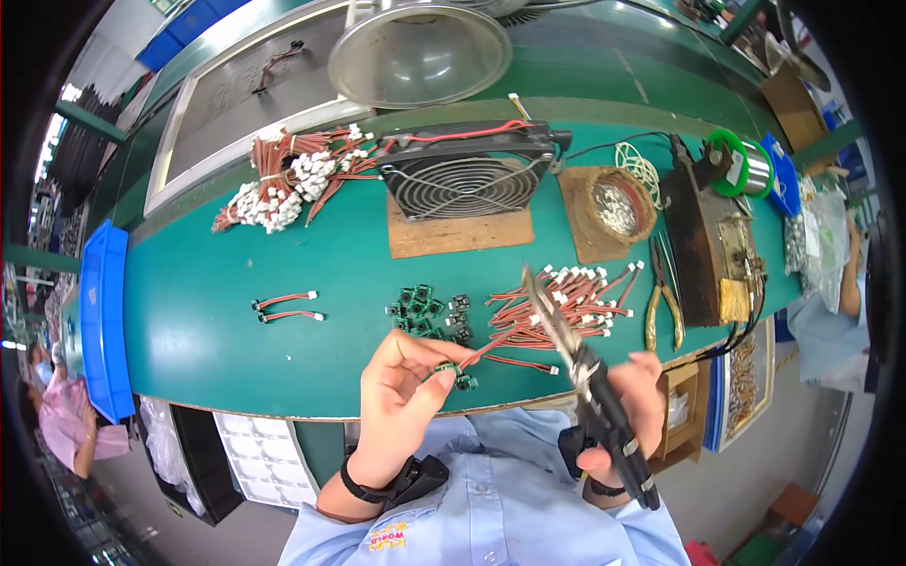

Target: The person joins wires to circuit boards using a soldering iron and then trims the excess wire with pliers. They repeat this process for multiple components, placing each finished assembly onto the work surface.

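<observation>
My left hand [401, 382] pinches a small green circuit board [447, 370] between thumb and fingers near the front edge of the bench. Red and dark wires [486, 347] run from that board toward the right. In my right hand [634, 401] is a soldering iron [590, 382] with a black handle, its metal end slanting up and left over a pile of wire leads [566, 316] with white connectors. The hand is slightly blurred. Beyond my left hand lie several loose green boards [415, 304] and small dark parts [459, 316].
Two wired boards [288, 316] lie at left, near a blue tray [106, 321]. At the back are bundled leads [283, 179], a fan [467, 174] and a round pot [618, 208]. Pliers [663, 302], a dark metal box [696, 245] and a solder spool [741, 165] stand right.
</observation>
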A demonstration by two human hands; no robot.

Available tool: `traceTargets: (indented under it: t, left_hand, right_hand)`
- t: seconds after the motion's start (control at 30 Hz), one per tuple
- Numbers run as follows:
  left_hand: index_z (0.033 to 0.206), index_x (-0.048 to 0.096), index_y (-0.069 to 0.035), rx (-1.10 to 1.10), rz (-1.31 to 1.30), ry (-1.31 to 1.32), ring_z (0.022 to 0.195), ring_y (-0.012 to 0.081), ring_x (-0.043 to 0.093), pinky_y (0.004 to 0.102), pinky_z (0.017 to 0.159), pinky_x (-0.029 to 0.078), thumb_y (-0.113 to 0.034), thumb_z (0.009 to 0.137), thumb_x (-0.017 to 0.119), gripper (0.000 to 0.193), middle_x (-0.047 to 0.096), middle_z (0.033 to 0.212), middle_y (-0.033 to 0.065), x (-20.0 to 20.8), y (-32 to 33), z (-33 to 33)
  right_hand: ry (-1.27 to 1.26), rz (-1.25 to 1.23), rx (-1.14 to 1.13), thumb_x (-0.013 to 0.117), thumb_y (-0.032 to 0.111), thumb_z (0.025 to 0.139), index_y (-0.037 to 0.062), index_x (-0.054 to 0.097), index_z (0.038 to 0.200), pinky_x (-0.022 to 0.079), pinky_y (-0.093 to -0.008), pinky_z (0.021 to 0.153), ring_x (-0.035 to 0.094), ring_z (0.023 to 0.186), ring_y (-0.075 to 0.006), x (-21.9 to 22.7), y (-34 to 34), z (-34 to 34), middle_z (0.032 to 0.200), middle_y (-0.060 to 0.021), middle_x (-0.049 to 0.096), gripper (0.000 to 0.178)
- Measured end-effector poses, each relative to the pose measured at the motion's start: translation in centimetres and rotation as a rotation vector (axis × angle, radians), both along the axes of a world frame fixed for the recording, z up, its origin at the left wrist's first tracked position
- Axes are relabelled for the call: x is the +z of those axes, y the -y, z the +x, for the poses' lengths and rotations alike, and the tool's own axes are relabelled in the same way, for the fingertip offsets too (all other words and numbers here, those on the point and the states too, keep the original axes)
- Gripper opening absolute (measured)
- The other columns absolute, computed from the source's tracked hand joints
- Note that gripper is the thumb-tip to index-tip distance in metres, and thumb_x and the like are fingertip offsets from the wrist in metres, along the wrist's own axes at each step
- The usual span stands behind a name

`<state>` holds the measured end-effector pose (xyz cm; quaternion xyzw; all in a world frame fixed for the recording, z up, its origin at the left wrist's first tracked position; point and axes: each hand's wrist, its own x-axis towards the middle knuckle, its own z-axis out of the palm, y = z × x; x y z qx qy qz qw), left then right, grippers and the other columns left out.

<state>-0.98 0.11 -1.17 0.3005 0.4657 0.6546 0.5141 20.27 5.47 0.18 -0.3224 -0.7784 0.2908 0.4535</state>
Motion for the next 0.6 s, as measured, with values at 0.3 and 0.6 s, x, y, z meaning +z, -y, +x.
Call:
traceTargets:
  t: [0.3, 0.6]
  left_hand:
    - [0.087, 0.045, -0.002, 0.118, 0.024, -0.154, 0.091, 0.0172, 0.060, 0.0298, 0.080, 0.045, 0.006, 0.081, 0.054, 0.014, 0.064, 0.098, 0.0184, -0.4, -0.7, -0.5]
    - [0.086, 0.044, -0.004, 0.106, -0.017, -0.157, 0.092, 0.0200, 0.061, 0.0319, 0.083, 0.046, 0.009, 0.079, 0.051, 0.016, 0.063, 0.097, 0.0195, 0.0, -0.5, -0.4]
  right_hand:
    - [0.172, -0.002, 0.182, 0.081, 0.021, 0.055, 0.0176, 0.066, 0.096, 0.031, -0.0369, 0.088, 0.057, 0.072, -0.0143, -0.4, 1.7, -0.1, 0.082, 0.0031, 0.061, 0.044]
    - [0.165, 0.073, 0.198, 0.077, 0.028, 0.059, 0.0136, 0.063, 0.095, 0.031, -0.0422, 0.087, 0.054, 0.065, -0.0174, -1.3, 1.7, -0.2, 0.071, -0.0010, 0.058, 0.041]
